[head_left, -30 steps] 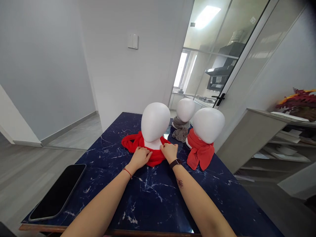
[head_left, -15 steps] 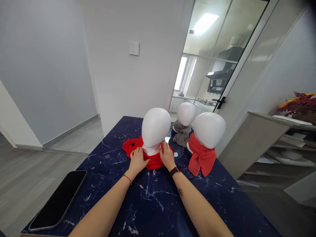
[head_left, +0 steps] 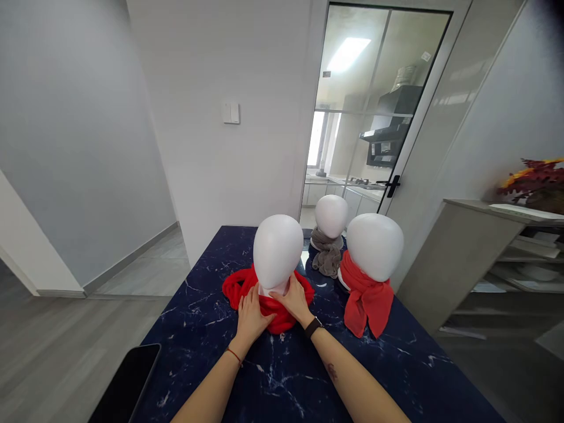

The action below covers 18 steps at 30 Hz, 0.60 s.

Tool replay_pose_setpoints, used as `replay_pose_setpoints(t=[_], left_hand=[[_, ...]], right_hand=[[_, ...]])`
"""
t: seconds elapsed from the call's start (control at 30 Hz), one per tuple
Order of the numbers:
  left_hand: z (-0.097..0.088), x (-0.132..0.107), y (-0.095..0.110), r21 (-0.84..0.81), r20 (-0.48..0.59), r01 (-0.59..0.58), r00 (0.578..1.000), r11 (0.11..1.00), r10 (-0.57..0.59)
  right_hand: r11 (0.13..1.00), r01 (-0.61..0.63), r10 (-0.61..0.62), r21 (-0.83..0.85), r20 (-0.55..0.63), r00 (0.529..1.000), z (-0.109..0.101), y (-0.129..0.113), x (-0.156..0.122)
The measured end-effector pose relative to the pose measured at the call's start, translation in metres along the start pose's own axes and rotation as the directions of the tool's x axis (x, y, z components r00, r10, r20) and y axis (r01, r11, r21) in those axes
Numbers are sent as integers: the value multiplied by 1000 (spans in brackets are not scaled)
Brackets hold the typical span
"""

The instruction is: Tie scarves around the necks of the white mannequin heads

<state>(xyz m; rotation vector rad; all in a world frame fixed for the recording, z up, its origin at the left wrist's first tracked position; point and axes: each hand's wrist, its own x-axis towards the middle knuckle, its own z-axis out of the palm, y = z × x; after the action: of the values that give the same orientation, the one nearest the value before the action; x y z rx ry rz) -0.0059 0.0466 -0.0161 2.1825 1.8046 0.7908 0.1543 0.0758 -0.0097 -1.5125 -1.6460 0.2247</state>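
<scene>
A white mannequin head (head_left: 278, 251) stands upright on the dark blue marbled table, a bright red scarf (head_left: 235, 288) bunched around its neck and base. My left hand (head_left: 252, 317) grips the scarf at the front left, thumb pointing toward the middle. At the front right, my right hand (head_left: 294, 299) has its fingers over the scarf beside the neck. Its thumb reaches across the front of the neck. Part of the scarf is hidden under both hands, and its far side is behind the head.
To the right, another mannequin head (head_left: 374, 247) wears a knotted coral-red scarf (head_left: 368, 302). Farther back, a third head (head_left: 331, 216) has a grey scarf (head_left: 326, 258). A phone (head_left: 126, 385) lies at the table's left edge. Shelving (head_left: 480, 258) stands at right, beyond the table (head_left: 282, 376).
My right hand has shifted inward, its thumb now lying across the front of the neck. My left hand stays on the scarf at the front left. The camera view has tilted up.
</scene>
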Motion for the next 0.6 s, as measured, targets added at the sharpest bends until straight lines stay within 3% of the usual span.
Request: replay_pose_setpoints(t=[0.17,0.3,0.47,0.6], left_hand=[[0,-1,1,-19,51,-31,998,999,32],[-4,-2,4,41,-18,-33,999,999,33],[-8,0,3,88,-32,73,997,993,-71],[-14,2,0,192,0,83,996,978,-85]], right_hand=[[965,-166,183,205,-71,981,12,-16,29],[874,-227,276,430,-53,960,4,-17,52],[737,-172,319,654,-113,941,-51,-14,77],[731,-89,327,677,-233,916,-113,-17,80]])
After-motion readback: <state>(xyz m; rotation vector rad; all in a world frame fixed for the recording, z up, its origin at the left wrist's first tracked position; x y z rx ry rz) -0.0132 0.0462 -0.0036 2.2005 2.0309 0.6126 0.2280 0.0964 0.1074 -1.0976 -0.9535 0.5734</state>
